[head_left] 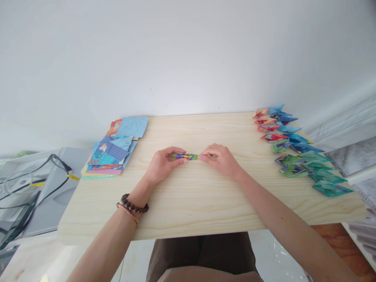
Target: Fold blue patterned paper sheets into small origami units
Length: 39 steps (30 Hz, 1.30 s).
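Observation:
A narrow strip of folded origami paper (185, 156), green with purple and orange patches, lies between my hands just over the middle of the table. My left hand (166, 163) grips its left end, thumb in front and fingers behind. At the other end my right hand (219, 158) pinches the tip between thumb and fingertips. The fingers partly cover both ends of the paper. Whether it touches the tabletop, I cannot tell.
On the wooden table (188, 203), a stack of colourful paper sheets (113, 150) lies at the left. Rows of folded paper pieces (293, 156) in red, blue and green line the right. A white wall (188, 58) stands behind; cables (53, 160) hang in a bin at left.

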### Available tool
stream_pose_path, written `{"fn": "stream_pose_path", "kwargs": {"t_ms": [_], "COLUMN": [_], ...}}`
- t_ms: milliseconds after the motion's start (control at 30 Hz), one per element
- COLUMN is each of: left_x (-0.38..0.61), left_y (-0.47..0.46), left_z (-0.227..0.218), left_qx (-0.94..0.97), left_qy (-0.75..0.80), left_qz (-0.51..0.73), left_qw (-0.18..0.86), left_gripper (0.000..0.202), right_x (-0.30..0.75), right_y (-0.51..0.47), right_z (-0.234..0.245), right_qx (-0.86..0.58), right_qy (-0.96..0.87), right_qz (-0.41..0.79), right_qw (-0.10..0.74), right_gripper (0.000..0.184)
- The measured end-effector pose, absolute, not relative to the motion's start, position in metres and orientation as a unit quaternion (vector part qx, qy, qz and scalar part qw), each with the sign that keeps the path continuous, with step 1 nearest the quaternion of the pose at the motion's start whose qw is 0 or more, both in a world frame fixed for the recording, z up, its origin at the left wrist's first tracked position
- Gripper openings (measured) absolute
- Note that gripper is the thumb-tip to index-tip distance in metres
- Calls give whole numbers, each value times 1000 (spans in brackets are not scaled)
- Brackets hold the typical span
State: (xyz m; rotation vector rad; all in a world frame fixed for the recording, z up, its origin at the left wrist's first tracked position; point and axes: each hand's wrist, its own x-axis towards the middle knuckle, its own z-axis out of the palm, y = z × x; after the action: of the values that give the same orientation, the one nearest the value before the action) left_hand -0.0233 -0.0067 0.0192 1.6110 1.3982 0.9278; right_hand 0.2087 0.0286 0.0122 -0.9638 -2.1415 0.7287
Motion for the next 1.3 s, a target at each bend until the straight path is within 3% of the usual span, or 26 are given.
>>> {"fn": "stream_pose_path", "kwargs": {"t_ms": [300, 600, 933, 1300], "left_x": [-32, -31, -22, -20], "left_y": [-2, -5, -9, -12], "left_z": [18, 25, 29, 34], "left_qx": [602, 588, 646, 668], "left_qy": [538, 523, 525, 500], "left_qz": [405, 391, 367, 317], "left_qw": [430, 478, 415, 452], "left_gripper": [30, 37, 27, 23], "right_x": [214, 208, 188, 189], "right_y": [32, 25, 11, 10], "right_z": [18, 21, 23, 22], "right_qx": [-378, -382, -402, -377], "right_qy": [-820, -790, -776, -788], "right_qz": [284, 345, 386, 400], "right_qw": [323, 332, 294, 277], "right_gripper": [23, 23, 15, 11]}}
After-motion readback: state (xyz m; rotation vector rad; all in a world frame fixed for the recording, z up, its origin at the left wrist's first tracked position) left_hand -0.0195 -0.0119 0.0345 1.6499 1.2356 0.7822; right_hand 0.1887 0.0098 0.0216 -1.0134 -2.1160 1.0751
